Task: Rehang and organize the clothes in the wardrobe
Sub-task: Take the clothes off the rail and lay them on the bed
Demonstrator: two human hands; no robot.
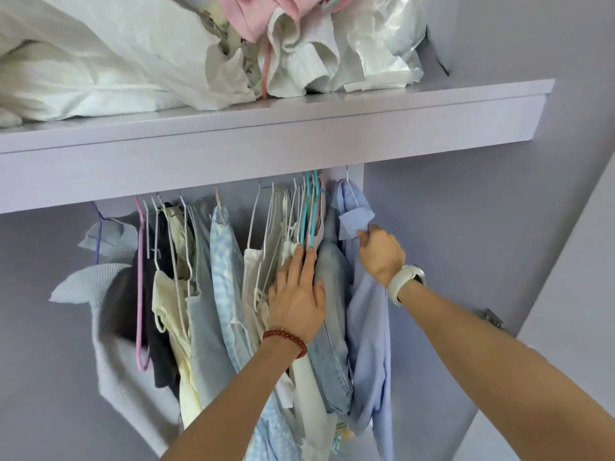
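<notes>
The light blue shirt hangs at the far right of the row, beside the denim garment. Your right hand pinches its collar. Your left hand presses flat, fingers straight, against the teal hangers and pale clothes under the shelf.

We saw a shelf above the hanging clothes, with bedding piled on it. Under it, the knit top hung leftmost and the shirt rightmost, jeans just left of it (touching). Our left hand lay flat before the middle garments; our right hand pinched the shirt's collar.
</notes>
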